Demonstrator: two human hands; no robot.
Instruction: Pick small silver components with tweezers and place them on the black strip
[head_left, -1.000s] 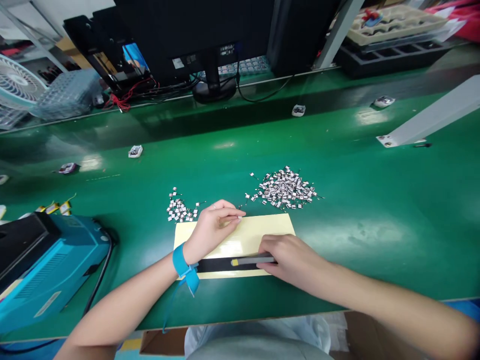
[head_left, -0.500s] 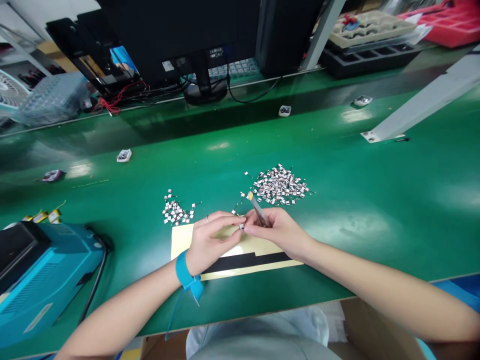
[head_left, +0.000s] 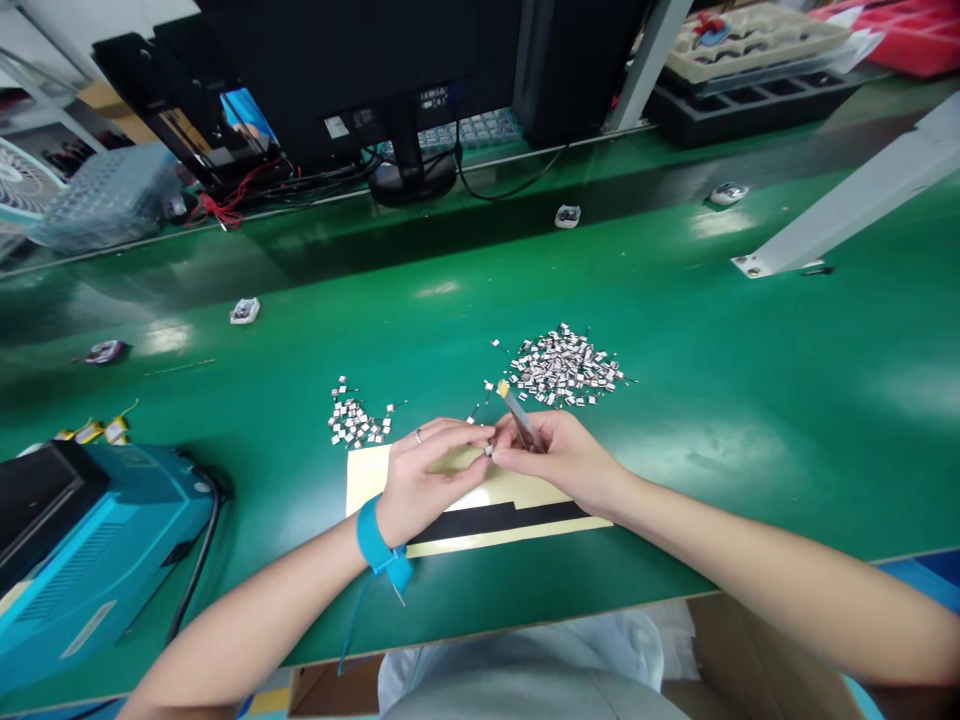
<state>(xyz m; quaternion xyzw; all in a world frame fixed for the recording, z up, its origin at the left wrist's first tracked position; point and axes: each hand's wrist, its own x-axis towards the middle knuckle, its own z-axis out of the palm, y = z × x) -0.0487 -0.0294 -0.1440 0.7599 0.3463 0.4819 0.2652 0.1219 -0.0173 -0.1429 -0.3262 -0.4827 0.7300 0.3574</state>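
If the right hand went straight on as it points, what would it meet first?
The right hand would probably meet the tiny metal piece at the left hand's fingertips; depth is unclear.

A second ago the right hand (head_left: 559, 455) was down on the black strip (head_left: 499, 521), with the tweezers (head_left: 519, 417) lying along it. Now it's lifted off and moved far-left, tweezers tilted up in its fingers, right up against the left hand (head_left: 427, 480), which has slid right off the yellow backing sheet's middle, with a tiny metal part (head_left: 488, 451) between them.
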